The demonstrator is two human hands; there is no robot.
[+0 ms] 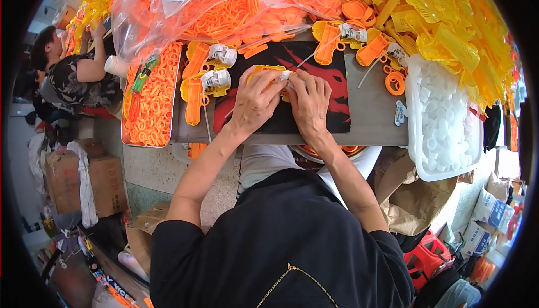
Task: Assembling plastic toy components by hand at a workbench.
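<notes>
Yellow shells (449,33) tower beyond the grip, off right! The black-and-red mat (339,120) spreads beneath it; white tub (414,97) well right, orange-filled tray (147,144) well left. Left hand (255,103) pinches a yellow part (270,68); right hand (309,106) meets it at the white piece (285,75), its own closure too hidden to tell.

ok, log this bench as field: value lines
left hand: holding yellow-and-white plastic assembly
right hand: holding same assembly
below hands: black-and-red rectangular mat
left of mat: two orange, yellow and white plastic assemblies
left bench end: silver-rimmed rectangular tray of orange plastic rings
right bench end: translucent rectangular plastic bin of round white plastic parts
</notes>
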